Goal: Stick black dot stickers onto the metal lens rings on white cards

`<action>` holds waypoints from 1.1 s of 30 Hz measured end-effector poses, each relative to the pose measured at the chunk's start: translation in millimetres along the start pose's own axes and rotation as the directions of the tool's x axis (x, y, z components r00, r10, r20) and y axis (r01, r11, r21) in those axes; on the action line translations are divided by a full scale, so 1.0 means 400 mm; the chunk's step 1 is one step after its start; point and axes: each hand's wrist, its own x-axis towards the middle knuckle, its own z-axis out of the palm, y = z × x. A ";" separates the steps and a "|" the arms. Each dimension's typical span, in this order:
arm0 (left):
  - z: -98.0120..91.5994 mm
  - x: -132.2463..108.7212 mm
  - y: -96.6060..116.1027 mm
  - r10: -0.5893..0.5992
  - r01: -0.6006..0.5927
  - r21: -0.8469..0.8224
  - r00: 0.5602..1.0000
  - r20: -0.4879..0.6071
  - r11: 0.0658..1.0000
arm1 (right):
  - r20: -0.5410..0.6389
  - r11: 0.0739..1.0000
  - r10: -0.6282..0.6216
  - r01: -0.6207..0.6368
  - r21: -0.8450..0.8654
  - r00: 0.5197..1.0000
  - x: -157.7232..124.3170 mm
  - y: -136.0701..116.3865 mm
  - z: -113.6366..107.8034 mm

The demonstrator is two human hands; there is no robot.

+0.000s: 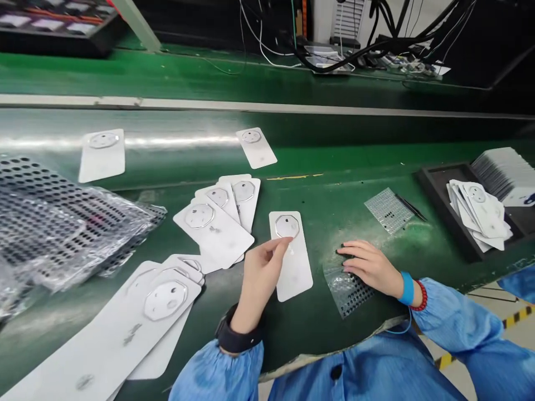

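A white card [292,262] with a silver octagonal film near its top lies on the green bench in front of me. My left hand [261,275] rests on the card's left edge, fingers curled, index and thumb tips pinched at the octagon's lower rim. My right hand [368,266] lies flat, fingers together, on a clear perforated sheet of small black dots [346,287] just right of the card. A black watch sits on my left wrist; blue and red bands circle the right.
More white cards [219,223] are fanned out left of centre, a larger stack [137,317] nearer left, two single cards [102,155] behind. Perforated bagged sheets [54,228] lie far left. A second dot sheet [388,210] and a black tray of cards [480,214] stand right.
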 end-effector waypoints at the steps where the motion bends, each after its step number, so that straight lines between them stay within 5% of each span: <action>1: 0.006 -0.004 0.007 0.006 -0.006 0.002 0.999 0.033 1.000 | -0.043 0.999 -0.009 0.010 0.037 0.999 0.018 0.002 -0.009; 4: 0.027 -0.023 0.028 0.030 -0.020 -0.043 0.970 0.241 0.999 | -0.082 0.993 -0.061 0.069 0.098 0.995 0.082 -0.004 -0.045; 8: 0.049 -0.045 0.031 -0.013 0.119 -0.185 0.871 0.492 0.976 | -0.088 0.980 -0.198 0.197 -0.016 0.976 0.140 -0.014 -0.067; 17: 0.075 -0.037 -0.020 -0.035 0.150 -0.309 0.937 0.347 0.939 | -0.339 0.999 -0.037 0.038 -0.004 0.940 0.149 -0.068 -0.014; 20: 0.076 -0.043 -0.015 -0.051 0.204 -0.335 0.909 0.413 0.920 | -0.303 0.991 0.015 0.026 0.132 0.953 0.151 -0.074 0.016; 24: 0.071 -0.050 -0.013 -0.057 0.247 -0.368 0.888 0.457 0.896 | -0.273 0.998 0.001 0.016 0.060 0.962 0.145 -0.065 0.046; 29: 0.079 -0.051 -0.019 -0.068 0.221 -0.341 0.910 0.408 0.914 | -0.228 1.000 0.006 -0.002 0.017 0.974 0.136 -0.066 0.068; 33: 0.095 -0.051 -0.023 -0.063 0.173 -0.322 0.944 0.324 0.931 | -0.270 0.989 -0.125 0.097 -0.116 0.955 0.135 -0.071 0.094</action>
